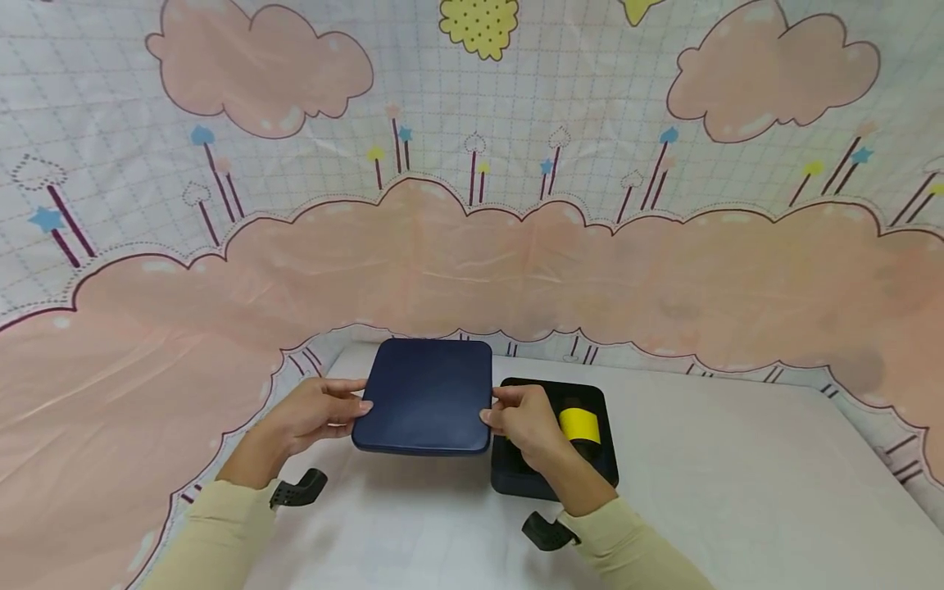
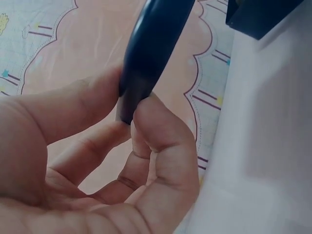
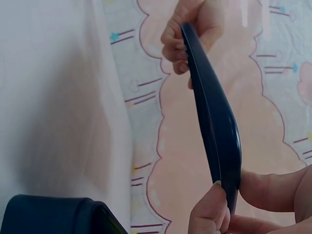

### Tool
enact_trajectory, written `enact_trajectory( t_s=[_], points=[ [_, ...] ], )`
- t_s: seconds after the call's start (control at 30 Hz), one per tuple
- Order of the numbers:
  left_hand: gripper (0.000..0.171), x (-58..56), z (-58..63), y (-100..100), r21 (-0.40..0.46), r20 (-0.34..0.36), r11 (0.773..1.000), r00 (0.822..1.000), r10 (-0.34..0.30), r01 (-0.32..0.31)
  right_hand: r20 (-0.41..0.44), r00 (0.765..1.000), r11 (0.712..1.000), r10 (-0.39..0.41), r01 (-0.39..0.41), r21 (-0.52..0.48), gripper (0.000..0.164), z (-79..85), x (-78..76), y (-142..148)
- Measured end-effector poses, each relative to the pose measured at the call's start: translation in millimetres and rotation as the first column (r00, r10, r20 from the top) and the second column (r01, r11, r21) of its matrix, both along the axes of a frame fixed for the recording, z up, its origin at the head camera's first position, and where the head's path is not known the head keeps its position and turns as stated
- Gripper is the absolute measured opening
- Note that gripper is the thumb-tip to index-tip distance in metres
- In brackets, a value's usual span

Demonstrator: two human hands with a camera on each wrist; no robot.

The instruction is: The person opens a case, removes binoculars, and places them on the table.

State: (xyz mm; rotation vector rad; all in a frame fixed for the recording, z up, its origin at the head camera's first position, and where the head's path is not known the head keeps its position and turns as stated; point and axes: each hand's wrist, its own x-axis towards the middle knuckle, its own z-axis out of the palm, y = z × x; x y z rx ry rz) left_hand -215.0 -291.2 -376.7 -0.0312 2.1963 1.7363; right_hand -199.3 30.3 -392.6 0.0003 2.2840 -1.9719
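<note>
A dark blue square lid [image 1: 428, 397] with rounded corners is held up above the table, tilted so its top shows in the head view. My left hand [image 1: 315, 414] pinches its left edge between thumb and fingers; the left wrist view shows that edge [image 2: 146, 53] from the side. At the opposite edge my right hand [image 1: 527, 422] pinches the lid too. Behind and to the right of that hand stands a dark box [image 1: 610, 459], uncovered. Inside lies a dark object with a yellow band [image 1: 579, 426]; my right hand and wrist hide part of the box's contents.
A white-covered table [image 1: 737, 467] lies under the box and lid. Beyond it hangs a cloth [image 1: 516, 270] printed with pink clouds and stars. Each wrist carries a black strap-like mount, a left one [image 1: 298, 489] and a right one [image 1: 549, 533].
</note>
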Motion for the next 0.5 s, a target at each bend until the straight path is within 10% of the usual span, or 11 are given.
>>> enact_trajectory(
  t_s=[0.5],
  points=[
    [0.070, 5.1, 0.0, -15.9, 0.016, 0.011, 1.000, 1.000, 0.000, 0.000, 0.020, 1.000, 1.000, 0.001, -0.001, 0.020, 0.050, -1.8, -1.2, -18.5]
  ],
)
